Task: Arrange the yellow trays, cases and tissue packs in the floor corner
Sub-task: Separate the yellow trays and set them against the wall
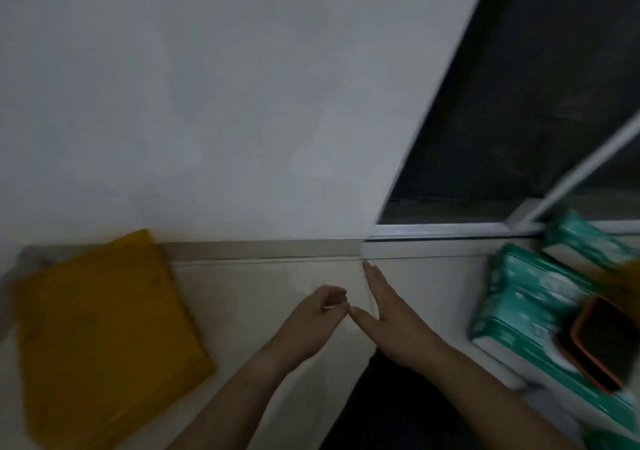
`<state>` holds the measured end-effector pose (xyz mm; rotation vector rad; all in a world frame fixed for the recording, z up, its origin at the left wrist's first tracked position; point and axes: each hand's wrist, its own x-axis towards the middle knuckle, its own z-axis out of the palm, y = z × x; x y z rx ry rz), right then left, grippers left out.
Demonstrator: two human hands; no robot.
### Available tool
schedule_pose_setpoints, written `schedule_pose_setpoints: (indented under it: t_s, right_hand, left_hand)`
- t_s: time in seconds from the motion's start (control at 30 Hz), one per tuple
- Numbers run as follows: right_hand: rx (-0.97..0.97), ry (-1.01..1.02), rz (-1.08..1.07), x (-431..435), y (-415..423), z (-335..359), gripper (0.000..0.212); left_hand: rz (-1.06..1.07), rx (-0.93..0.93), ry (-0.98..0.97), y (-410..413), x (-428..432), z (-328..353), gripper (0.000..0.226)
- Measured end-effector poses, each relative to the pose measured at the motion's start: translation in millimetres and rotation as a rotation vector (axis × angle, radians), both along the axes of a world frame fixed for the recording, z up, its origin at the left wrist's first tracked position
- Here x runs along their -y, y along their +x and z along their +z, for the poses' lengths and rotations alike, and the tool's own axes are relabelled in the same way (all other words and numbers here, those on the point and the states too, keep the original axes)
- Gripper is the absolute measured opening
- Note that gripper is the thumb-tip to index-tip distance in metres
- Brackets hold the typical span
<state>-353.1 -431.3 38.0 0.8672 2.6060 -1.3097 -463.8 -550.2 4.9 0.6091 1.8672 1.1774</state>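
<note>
Head view: pretty dim and blurry, looking down at the floor (263,286) where it met a white wall (207,103).
Yellow tray (104,321): lay well left of the left hand, far edge against the skirting.
Left hand (311,321): fingers curled into a loose fist, nothing visible in it.
Right hand (391,321): flat, fingers straight, pointing at the skirting, holding nothing; thumb tip right by the left hand's fingers.
Tissue packs (519,297): green ones piled right of the right hand, below the window (519,103).
Dark case (599,342): orange-rimmed, sat on the nearest pack, further right.
</note>
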Motion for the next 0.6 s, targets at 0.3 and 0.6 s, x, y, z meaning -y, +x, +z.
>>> schedule_pose_setpoints:
  t_s: [0.3, 0.6]
  right_hand:
    - [-0.086, 0.067, -0.511, -104.2, 193.0, 24.8, 0.078]
    - [-0.084, -0.059, -0.910, -165.6, 386.2, -31.7, 0.076]
  left_hand:
    - [-0.501, -0.366, 0.063, 126.1, -176.8, 47.1, 0.034]
    - [-0.845, -0.568, -0.126, 235.4, -290.0, 2.7, 0.039]
